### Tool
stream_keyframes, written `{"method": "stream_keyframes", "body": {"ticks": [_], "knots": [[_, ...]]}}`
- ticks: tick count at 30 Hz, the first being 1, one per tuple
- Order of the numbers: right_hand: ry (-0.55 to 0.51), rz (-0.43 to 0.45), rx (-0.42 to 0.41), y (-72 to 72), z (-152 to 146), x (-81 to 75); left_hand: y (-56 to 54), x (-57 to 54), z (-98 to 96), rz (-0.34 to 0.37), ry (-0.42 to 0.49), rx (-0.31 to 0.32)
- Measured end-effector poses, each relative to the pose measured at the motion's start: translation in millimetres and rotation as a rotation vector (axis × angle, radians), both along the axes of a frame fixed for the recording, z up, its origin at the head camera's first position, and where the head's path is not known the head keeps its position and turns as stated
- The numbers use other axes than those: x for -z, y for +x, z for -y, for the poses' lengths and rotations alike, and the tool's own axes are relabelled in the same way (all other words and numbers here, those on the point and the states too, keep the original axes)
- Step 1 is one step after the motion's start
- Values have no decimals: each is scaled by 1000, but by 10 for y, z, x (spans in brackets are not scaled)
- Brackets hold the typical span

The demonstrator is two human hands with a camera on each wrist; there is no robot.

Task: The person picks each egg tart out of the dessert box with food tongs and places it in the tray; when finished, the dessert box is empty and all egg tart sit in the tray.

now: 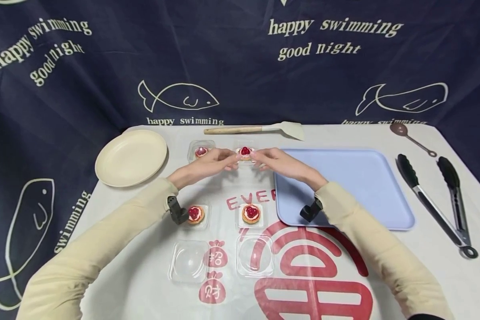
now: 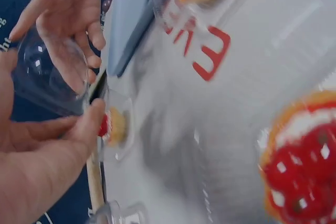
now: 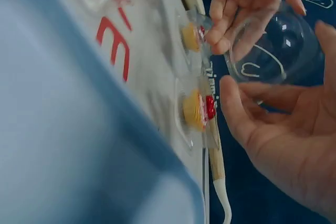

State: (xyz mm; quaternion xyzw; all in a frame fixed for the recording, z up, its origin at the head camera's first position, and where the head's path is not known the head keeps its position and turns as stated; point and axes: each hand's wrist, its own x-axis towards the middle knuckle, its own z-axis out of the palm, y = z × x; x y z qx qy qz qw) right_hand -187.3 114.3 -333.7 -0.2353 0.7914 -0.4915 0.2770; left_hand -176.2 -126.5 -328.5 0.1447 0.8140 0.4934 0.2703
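Between my two hands is a clear domed plastic lid (image 2: pixel 46 69), raised above the back right tart (image 1: pixel 245 153), which sits on a clear square base. My left hand (image 1: pixel 213 165) holds the lid's left side with thumb and fingers. From the right side, my right hand (image 1: pixel 282 164) grips the same lid (image 3: pixel 281 45). Just left of them, a back left tart (image 1: pixel 201 152) appears covered by its own clear lid. Nearer to me, a front left tart (image 1: pixel 196 214) and a front right tart (image 1: pixel 250 214) rest on clear bases. All carry red fruit on white cream.
Two loose clear lids (image 1: pixel 254 255) lie at the front. A cream plate (image 1: pixel 130 158) is at left, a blue tray (image 1: pixel 344 189) at right. A wooden-handled spatula (image 1: pixel 240 130) lies behind the tarts. Black-tipped tongs (image 1: pixel 440 218) and a brown spoon (image 1: pixel 414 138) lie far right.
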Motion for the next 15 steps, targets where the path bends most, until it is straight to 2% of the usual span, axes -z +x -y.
{"method": "stream_keyframes", "body": {"ticks": [4,8,12,15], "knots": [[100,-95,-53,14,-25,7,37,68,38,-51,-69,59],[222,-210,-68,41,11,31,69,161,0,-135,-115,113],[333,-345,-64,108,78,73,73,252,-60,-276,-191,177],[354,-418,-39,157,110,106,70,275,-95,-375,-248,215]]}}
